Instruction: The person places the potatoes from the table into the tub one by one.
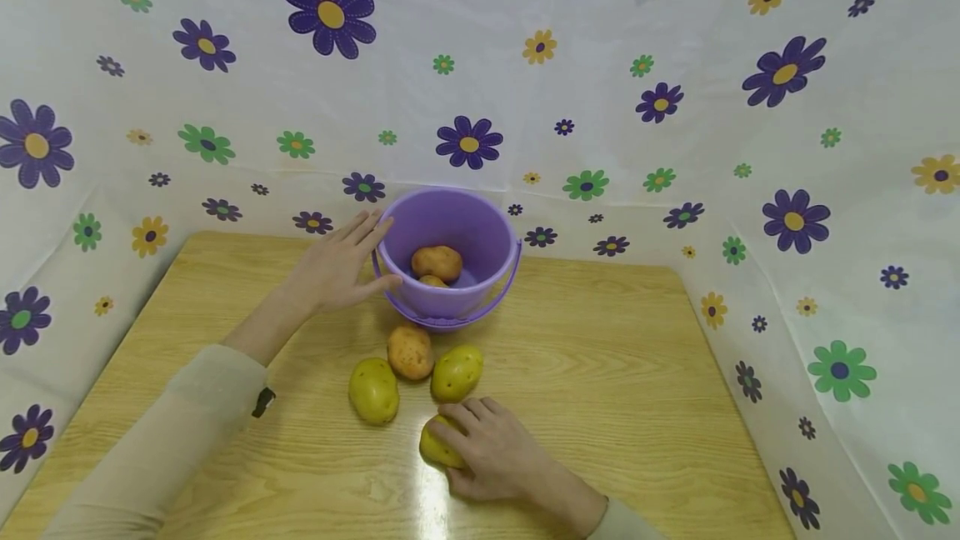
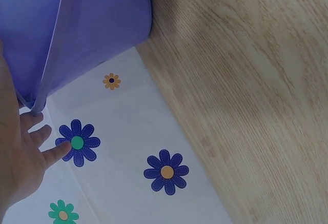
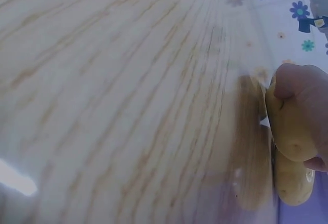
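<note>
A purple bucket stands at the back of the table with its handle hanging down in front. My left hand rests at the bucket's left rim, fingers extended; the left wrist view shows this hand beside the bucket wall. Inside the bucket lie a brown potato and part of another. Nearer the front, my right hand grips a yellow-green potato, its fingers curled over the top. In the right wrist view the held potato is partly covered by the hand.
Between the bucket and my right hand lie a brown potato and two yellow-green potatoes, one on the left and one on the right. The wooden table is bordered by flower-printed white cloth behind and at both sides.
</note>
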`<state>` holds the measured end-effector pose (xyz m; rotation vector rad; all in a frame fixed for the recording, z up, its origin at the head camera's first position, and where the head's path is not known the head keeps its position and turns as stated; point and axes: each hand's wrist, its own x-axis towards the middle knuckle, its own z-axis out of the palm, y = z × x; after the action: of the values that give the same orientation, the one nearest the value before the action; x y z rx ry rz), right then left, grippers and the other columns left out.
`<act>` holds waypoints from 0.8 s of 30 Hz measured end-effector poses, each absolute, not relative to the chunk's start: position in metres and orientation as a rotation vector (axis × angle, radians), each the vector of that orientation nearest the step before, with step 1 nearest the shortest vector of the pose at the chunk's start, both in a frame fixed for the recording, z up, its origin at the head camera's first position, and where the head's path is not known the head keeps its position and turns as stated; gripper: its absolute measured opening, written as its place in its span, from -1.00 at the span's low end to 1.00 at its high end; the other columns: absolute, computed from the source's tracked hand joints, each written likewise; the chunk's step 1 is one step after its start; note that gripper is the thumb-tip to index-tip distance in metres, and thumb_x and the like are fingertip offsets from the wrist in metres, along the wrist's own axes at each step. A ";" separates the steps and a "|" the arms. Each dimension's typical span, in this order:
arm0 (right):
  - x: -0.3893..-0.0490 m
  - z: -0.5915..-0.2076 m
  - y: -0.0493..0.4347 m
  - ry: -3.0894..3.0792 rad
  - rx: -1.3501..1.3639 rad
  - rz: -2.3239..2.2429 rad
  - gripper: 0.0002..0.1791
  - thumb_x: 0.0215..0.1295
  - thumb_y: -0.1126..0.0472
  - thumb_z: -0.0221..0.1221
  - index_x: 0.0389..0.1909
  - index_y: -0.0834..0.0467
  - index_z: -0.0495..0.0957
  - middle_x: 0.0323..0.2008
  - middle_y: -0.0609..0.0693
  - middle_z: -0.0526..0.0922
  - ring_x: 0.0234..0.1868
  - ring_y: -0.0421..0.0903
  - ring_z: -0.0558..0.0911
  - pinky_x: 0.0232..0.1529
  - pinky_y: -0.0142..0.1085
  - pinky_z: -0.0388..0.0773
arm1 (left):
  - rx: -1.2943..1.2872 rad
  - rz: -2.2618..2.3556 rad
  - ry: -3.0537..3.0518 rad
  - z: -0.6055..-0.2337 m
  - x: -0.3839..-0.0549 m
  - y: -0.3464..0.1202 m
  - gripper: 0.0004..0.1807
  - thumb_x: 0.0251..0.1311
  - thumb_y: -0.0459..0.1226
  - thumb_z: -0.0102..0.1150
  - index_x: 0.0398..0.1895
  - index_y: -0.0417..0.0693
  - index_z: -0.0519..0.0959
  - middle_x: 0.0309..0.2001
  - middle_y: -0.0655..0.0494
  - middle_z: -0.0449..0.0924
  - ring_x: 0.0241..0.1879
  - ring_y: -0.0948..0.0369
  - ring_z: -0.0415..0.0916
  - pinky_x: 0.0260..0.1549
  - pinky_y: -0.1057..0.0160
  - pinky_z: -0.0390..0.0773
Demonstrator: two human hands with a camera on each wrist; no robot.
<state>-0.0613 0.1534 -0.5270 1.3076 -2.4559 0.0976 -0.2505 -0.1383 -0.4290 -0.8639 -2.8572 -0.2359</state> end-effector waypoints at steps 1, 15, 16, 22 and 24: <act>-0.061 -0.526 0.154 -2.456 1.310 0.099 -0.31 -0.07 -0.20 0.21 0.16 -0.07 0.45 0.08 -0.07 0.56 -0.08 -0.11 0.58 -0.12 -0.26 0.58 | -0.863 -0.234 -2.858 -0.429 -0.250 -0.138 0.07 0.16 0.48 -0.26 0.57 0.06 -0.13 0.58 -0.04 -0.18 0.56 -0.08 -0.12 0.47 -0.15 0.12; -0.068 -0.511 0.155 -2.445 1.315 0.090 -0.34 0.02 -0.21 0.18 0.18 -0.08 0.44 0.11 -0.08 0.55 0.03 -0.08 0.58 -0.08 -0.26 0.58 | -0.863 -0.222 -2.875 -0.425 -0.248 -0.139 0.07 0.17 0.48 -0.29 0.57 0.04 -0.13 0.58 -0.04 -0.19 0.56 -0.07 -0.14 0.48 -0.14 0.12; -0.069 -0.510 0.155 -2.438 1.317 0.090 -0.34 0.01 -0.21 0.18 0.18 -0.07 0.45 0.11 -0.07 0.55 0.03 -0.07 0.58 -0.09 -0.26 0.58 | -0.865 -0.224 -2.874 -0.425 -0.247 -0.139 0.07 0.17 0.48 -0.29 0.57 0.04 -0.13 0.58 -0.04 -0.19 0.56 -0.07 -0.15 0.48 -0.14 0.11; -0.073 -0.505 0.155 -2.401 1.320 0.121 -0.33 -0.03 -0.19 0.18 0.17 -0.06 0.47 0.09 -0.06 0.55 0.00 -0.08 0.58 -0.09 -0.26 0.57 | -0.866 -0.215 -2.881 -0.426 -0.248 -0.138 0.08 0.16 0.49 -0.31 0.57 0.06 -0.15 0.58 -0.03 -0.20 0.57 -0.06 -0.16 0.48 -0.14 0.09; -0.076 -0.503 0.156 -2.391 1.323 0.123 -0.33 -0.02 -0.18 0.18 0.17 -0.05 0.47 0.08 -0.06 0.56 -0.03 -0.09 0.58 -0.10 -0.26 0.56 | -0.863 -0.211 -2.883 -0.427 -0.249 -0.139 0.08 0.15 0.50 -0.32 0.57 0.07 -0.16 0.58 -0.03 -0.20 0.57 -0.06 -0.17 0.48 -0.15 0.10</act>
<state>-0.0756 0.1561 -0.5026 1.3231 -2.3909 0.1229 -0.2491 -0.1388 -0.4266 -0.8635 -2.8825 -0.2110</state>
